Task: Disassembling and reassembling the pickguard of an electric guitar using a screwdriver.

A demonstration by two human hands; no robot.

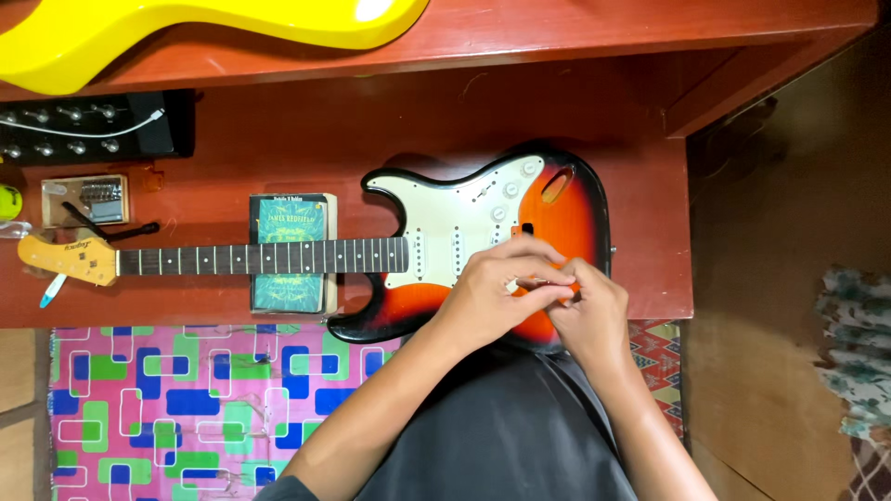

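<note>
Sunburst electric guitar [557, 223] is being laid flat on the red tabletop [278, 139], neck pointing leftward across a green book [290, 252]. Something small and white is being pinched over its body by left hand [487, 292] and right hand [587, 315], each grip closed.

The sunburst electric guitar body [566, 218] ran from black edges through red to orange, with a cream pickguard [455, 218], a dark fretboard with pale dots [264, 257] and a light wooden headstock [70, 257]. Under the neck lay a dark green book with a gold ornamental cover [290, 278], all on a reddish-brown wooden bench [306, 139], with a glossy yellow guitar body [186, 23] on the shelf above. Below, a pink mat [186, 399] carried blue, green and white rounded rectangles.
</note>
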